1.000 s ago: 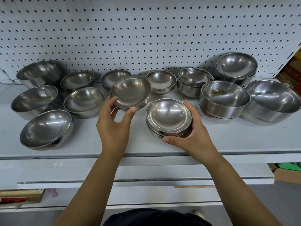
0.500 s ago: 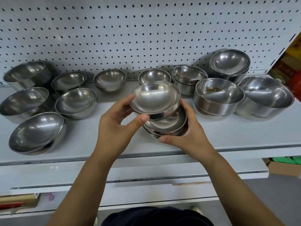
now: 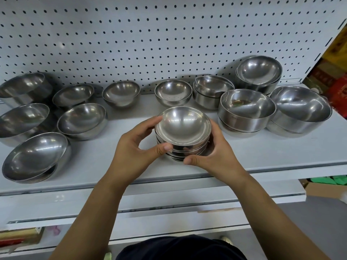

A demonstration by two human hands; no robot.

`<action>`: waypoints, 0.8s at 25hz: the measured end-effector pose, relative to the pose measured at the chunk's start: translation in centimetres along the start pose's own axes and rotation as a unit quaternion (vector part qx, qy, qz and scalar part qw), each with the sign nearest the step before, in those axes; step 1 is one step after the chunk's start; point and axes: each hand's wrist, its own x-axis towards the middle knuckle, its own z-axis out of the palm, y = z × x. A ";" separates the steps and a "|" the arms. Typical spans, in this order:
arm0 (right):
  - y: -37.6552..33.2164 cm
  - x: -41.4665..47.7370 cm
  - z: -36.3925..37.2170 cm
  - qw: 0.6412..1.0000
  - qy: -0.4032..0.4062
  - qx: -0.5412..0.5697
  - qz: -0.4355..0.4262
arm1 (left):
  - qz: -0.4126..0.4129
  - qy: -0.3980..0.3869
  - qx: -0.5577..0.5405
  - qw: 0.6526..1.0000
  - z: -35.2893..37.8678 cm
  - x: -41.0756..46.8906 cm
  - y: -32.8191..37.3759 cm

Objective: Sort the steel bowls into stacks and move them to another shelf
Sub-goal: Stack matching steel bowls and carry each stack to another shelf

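Shelf (image 3: 281,156), left hand (image 3: 131,152), right hand (image 3: 219,154) clasping bowl stack (image 3: 183,128), perhaps four

Head view (wide-angle) looks forward-down, close, onto shelf (image 3: 281,156), pegboard (image 3: 150,34) behind.

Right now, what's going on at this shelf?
A person is stacking steel bowls on a white shelf. The left hand holds the top bowl by its rim, and that bowl sits on a stack of small bowls at the front middle. The right hand cups the stack's right side. Loose bowls lie to the left and larger stacks stand to the right. Nothing has gone to another shelf yet.
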 end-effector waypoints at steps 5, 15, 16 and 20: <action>0.1 0.6 -0.1 1.000 -0.012 0.011 0.000 | -0.031 0.001 -0.071 0.997 0.5 -0.5 -0.7; -2.3 3.4 -0.5 0.993 -0.094 -0.070 0.029 | -0.048 0.092 -0.141 0.985 3.7 2.5 -0.8; -2.7 3.4 -0.9 0.990 -0.104 -0.088 0.036 | -0.043 0.100 -0.140 0.984 4.2 2.9 -1.0; -6.3 1.8 -5.4 0.987 -0.108 -0.091 0.073 | -0.035 0.153 -0.097 0.983 5.5 3.1 -1.4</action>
